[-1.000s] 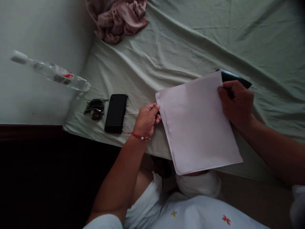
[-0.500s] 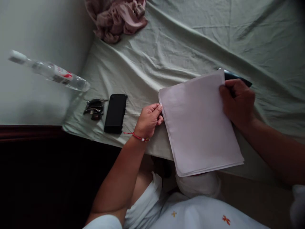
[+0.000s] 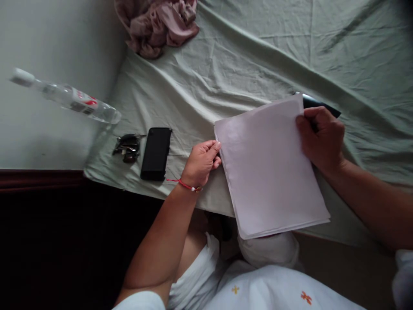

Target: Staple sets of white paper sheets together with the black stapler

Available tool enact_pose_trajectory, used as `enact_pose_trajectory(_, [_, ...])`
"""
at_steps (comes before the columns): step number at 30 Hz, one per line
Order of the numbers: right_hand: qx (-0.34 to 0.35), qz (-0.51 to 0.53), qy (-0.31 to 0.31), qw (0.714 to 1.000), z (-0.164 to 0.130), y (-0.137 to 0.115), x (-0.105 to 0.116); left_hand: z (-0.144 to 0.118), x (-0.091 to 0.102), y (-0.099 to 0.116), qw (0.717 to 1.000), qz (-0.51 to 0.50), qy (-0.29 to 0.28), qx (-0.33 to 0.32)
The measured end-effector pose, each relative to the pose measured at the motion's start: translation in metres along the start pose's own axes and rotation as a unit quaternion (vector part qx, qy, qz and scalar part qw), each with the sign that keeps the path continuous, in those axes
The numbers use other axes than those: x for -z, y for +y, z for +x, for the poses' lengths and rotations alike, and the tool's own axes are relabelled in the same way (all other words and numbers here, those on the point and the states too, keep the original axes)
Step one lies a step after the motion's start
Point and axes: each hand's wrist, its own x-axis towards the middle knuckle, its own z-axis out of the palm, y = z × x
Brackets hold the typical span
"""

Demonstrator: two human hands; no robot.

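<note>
A small stack of blank white paper sheets (image 3: 271, 172) is held up between my two hands, over the bed's near edge and my lap. My left hand (image 3: 203, 161) pinches the left edge near its upper corner, thumb on top. On the opposite side my right hand (image 3: 322, 135) grips the right edge, thumb on the front and fingers behind. The sheets lie slightly out of line at the bottom and left. Behind the upper right corner, a dark glossy object (image 3: 321, 104) rests partly hidden; I cannot tell what it is.
A pale green sheet (image 3: 251, 56) covers the surface. Left of my hand lie a black phone (image 3: 156, 153) and a bunch of keys (image 3: 128, 146). A clear plastic bottle (image 3: 80, 101) stands by the wall. A crumpled pink cloth (image 3: 161, 26) is at the back.
</note>
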Motion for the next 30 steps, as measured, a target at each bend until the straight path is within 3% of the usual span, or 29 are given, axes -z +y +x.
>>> enact_pose_trajectory(12, [0.025,-0.013,0.027,0.999,0.0010,-0.0022,0.0002,0.0022,0.0013,0.0030,0.999,-0.021,0.021,0.040])
enact_pose_trajectory(16, [0.030,-0.033,0.007,0.999,0.0014,-0.0023,-0.0002,0.0028,0.0020,0.0030,0.999,-0.024,0.020,0.042])
enact_pose_trajectory(22, [-0.023,-0.007,-0.029,0.999,-0.0010,0.0002,-0.0025,0.0039,0.0020,0.0015,0.999,-0.024,0.020,0.042])
enact_pose_trajectory(30, [0.022,-0.012,-0.036,0.999,0.0003,-0.0023,-0.0004,0.0046,0.0015,0.0032,0.998,-0.022,0.017,0.048])
